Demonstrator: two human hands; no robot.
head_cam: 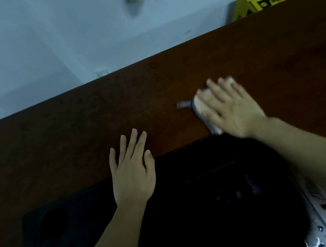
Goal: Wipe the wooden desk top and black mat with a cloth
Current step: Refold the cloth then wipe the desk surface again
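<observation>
The straight, spread fingers [217,89] of the right hand [231,109] are being pressed flat on the cloth [200,105], which is lying under them on the wooden worktop [71,126], just beyond the black mat [195,215]. The left hand [132,172] is being rested flat, fingers released, across the mat's far edge.

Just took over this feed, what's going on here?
A person is wiping a wooden desk. The right hand presses a cloth flat on the wood just beyond the black mat. The left hand rests flat, fingers straight, across the mat's far edge.
</observation>
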